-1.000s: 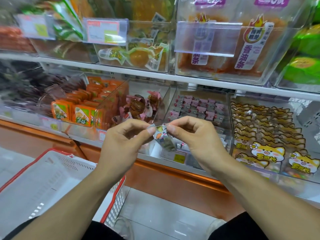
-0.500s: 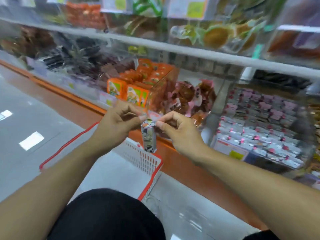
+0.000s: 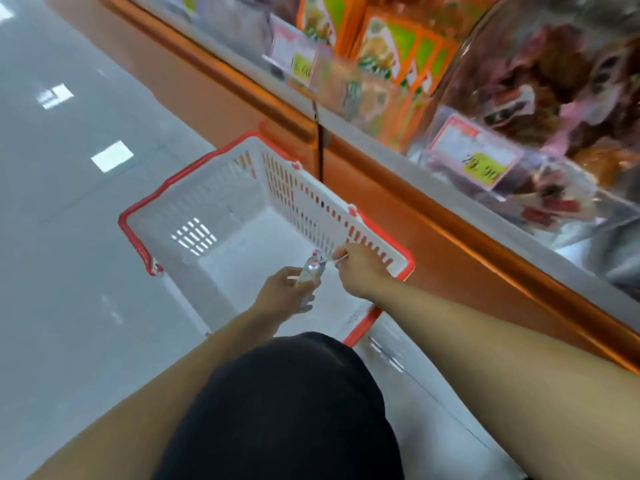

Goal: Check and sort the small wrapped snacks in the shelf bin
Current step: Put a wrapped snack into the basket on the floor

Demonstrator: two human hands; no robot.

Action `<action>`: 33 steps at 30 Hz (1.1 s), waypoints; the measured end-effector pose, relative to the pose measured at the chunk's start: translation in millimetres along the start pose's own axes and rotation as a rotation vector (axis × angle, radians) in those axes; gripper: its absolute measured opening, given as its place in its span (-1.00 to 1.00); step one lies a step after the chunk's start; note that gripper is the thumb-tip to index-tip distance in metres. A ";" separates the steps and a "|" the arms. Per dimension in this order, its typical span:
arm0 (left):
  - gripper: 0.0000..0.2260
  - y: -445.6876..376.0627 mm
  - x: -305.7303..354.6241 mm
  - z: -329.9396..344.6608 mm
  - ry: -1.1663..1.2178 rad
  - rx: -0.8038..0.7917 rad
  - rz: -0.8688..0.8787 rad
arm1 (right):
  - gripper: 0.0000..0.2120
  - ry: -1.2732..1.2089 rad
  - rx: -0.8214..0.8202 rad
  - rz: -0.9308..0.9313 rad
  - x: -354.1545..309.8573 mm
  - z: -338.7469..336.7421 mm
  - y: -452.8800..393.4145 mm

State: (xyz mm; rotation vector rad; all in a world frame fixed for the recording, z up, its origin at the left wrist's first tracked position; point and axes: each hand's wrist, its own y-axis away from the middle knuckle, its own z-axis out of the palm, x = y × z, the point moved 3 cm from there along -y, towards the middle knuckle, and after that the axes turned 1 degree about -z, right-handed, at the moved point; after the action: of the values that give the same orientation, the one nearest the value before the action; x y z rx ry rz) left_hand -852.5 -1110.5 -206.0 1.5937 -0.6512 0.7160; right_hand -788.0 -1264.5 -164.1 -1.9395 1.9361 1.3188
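Nearest to me, at six o'clock, my knee [image 3: 277, 407] in black cloth fills the bottom of the view, with both my bare forearms reaching out past it. Just beyond, my left hand [image 3: 282, 292] lies palm up with the fingers loosely curled under the small wrapped snack [image 3: 312, 269], which rests across them. My right hand [image 3: 360, 268], at about one o'clock from the left, pinches the snack's twisted upper end between thumb and fingertip, its other fingers folded in. So the snack sits between my two hands, held over the near part of the white basket [image 3: 221, 188].

The basket has a red rim and slotted walls and stands on the pale glossy floor [image 3: 69, 202], which runs off toward nine and ten o'clock. Its far long side lies just beside the orange shelf base [image 3: 433, 237] that crosses from eleven to four o'clock.

Farther, at one o'clock, clear shelf bins hold orange packets [image 3: 398, 50], blurred. At two o'clock another bin [image 3: 561, 188] holds brown-and-pink wrapped pieces behind a price tag [image 3: 474, 150] with a yellow patch.
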 end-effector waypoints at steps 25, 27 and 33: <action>-0.66 -40.1 11.1 15.5 -0.559 -0.039 0.023 | -0.69 0.388 0.086 -0.215 -4.3 -39.6 0.8; -0.73 -22.0 42.8 13.6 -0.506 -0.102 0.021 | -0.72 0.400 0.083 -0.235 -16.8 -56.5 14.6; -0.88 58.5 156.5 37.6 -0.582 -0.186 0.381 | -0.76 0.421 0.200 -0.394 -52.4 -129.0 94.7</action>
State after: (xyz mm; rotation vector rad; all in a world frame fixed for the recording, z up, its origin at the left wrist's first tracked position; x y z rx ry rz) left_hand -791.1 -1158.3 -53.4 1.5191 -1.4336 0.4353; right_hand -796.2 -1321.2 -5.8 -2.4651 1.6190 0.6304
